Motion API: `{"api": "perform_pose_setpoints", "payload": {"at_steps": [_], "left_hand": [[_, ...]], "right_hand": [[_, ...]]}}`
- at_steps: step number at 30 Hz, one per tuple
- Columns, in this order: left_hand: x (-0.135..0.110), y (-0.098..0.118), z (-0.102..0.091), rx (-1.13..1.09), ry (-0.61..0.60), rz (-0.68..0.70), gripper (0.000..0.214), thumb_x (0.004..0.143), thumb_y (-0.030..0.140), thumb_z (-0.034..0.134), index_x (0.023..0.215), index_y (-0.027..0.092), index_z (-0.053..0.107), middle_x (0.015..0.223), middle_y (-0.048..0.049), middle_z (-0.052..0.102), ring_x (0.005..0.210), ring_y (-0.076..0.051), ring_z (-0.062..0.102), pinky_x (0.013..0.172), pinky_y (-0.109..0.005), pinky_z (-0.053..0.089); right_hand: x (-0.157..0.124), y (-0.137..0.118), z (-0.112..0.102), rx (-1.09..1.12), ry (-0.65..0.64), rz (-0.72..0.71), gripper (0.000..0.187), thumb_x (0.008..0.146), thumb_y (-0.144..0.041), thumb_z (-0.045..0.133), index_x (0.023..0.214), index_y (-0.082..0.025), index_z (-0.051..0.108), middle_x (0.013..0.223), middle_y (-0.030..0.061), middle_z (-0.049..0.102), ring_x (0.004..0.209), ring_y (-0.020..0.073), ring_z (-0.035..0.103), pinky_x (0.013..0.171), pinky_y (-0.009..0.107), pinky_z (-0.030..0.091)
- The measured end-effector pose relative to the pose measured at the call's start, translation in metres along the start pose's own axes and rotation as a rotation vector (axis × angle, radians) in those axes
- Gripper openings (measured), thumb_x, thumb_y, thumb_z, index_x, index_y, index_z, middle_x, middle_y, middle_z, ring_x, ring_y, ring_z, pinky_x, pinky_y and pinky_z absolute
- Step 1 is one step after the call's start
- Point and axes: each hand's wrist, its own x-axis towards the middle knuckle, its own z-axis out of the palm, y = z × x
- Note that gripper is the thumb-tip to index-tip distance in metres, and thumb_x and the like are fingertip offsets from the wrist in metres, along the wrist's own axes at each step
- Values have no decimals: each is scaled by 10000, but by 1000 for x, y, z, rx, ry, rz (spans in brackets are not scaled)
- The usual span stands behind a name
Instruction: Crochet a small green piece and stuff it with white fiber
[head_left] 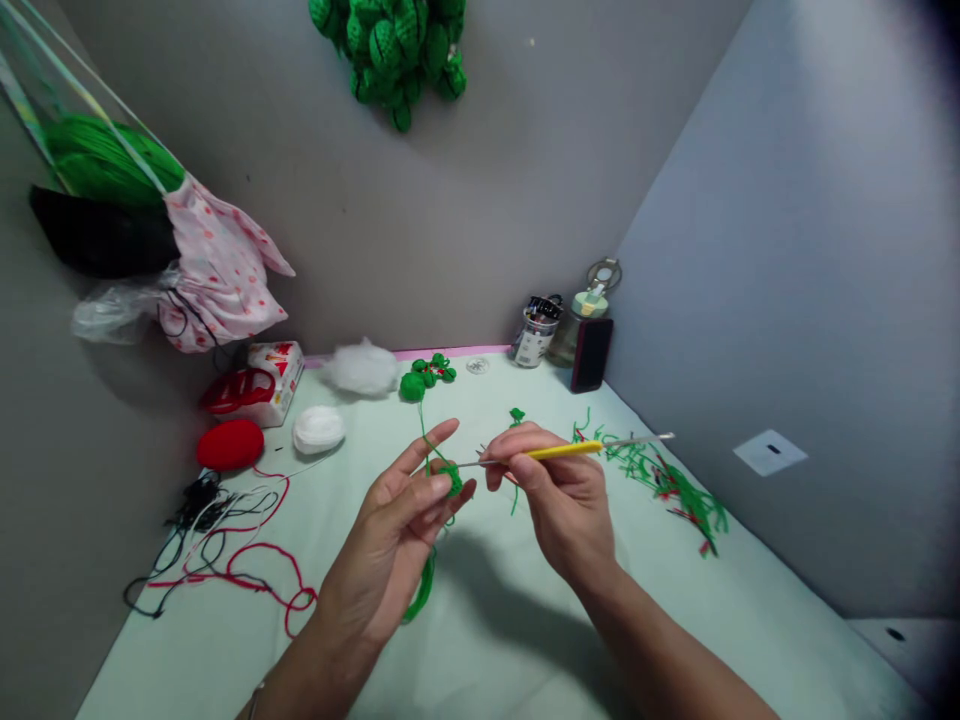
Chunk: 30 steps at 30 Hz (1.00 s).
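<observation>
My left hand (394, 525) pinches a small green crochet piece (451, 479) between thumb and fingers, with the index finger stretched out. Green yarn (421, 590) runs from the piece down under that hand. My right hand (559, 495) is closed on a crochet hook with a yellow handle (566, 450); its metal tip points left into the green piece. Both hands hover above the pale green table (487, 640).
Finished green crochet pieces (427, 375) lie near the back wall, beside white stuffing (364, 367). At left lie a red ball (230, 444), a white ball (318, 429) and tangled red and black yarn (225, 555). Green yarn scraps (667, 485) lie at right. Jars (536, 335) stand in the corner.
</observation>
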Motion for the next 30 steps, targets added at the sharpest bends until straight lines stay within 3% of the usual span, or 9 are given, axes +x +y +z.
{"api": "perform_pose_setpoints", "payload": {"at_steps": [6,12,22,26,30], "left_hand": [[1,5,0,-38,5,16,472,695,145,908,1153,201,813,809,24,699,778,-101,663,968,-315,571],[0,3,2,-14,26,64,468,695,180,936,1143,239,817,800,44,686,762,-88,666,902,-257,557],[-2,5,1,-95,13,-37,400,725,152,908,1116,150,822,749,16,670,735,-103,661,970,-324,606],[-4,4,3,-121,23,-55,343,770,144,861,1111,135,824,766,-1,692,748,-118,693,980,-337,619],[-4,-1,4,-136,-54,-95,405,800,174,830,1202,138,803,814,-26,727,845,-164,738,1031,-357,593]], "right_hand": [[5,-6,2,181,36,147,151,974,-345,739,913,-236,824,867,27,732,646,122,638,635,277,557],[5,-9,6,228,28,144,125,949,-350,770,926,-249,838,833,27,738,650,130,654,624,276,561],[6,-11,5,172,92,159,191,933,-395,777,873,-216,804,836,36,724,611,131,625,590,287,567],[3,-8,6,212,41,176,171,951,-387,761,906,-230,809,828,24,712,631,125,634,613,271,575],[0,-5,5,195,3,145,152,966,-376,746,941,-242,813,865,25,705,682,129,651,653,270,577]]}}
